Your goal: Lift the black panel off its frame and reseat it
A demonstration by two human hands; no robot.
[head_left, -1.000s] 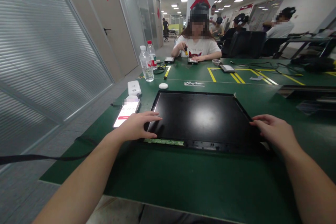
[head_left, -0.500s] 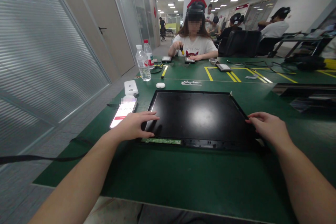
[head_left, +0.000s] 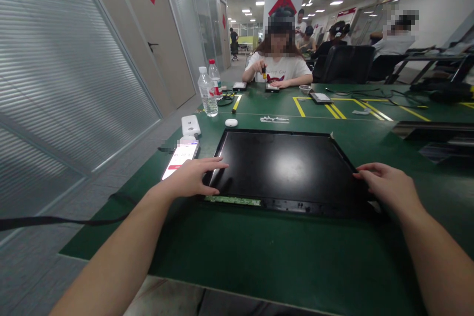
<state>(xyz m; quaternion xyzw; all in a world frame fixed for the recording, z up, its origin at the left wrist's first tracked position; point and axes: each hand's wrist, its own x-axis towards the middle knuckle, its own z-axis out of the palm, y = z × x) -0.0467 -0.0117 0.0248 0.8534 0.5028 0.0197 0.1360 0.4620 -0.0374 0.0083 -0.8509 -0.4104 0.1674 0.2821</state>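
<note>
A black display panel lies flat on the green table, with a green circuit board strip along its near edge at the left. My left hand rests at the panel's left edge, thumb and fingers spread apart, the fingertips over the screen. At the right edge, my right hand has its thumb and fingers pinched on the panel's frame.
A lit phone, a white device and a small white case lie left of the panel. Behind them stand two bottles. Across the table a person holds a screwdriver.
The whole view has shifted slightly, so the panel and table appear a little farther right. Both hands keep their places at the panel's edges.
</note>
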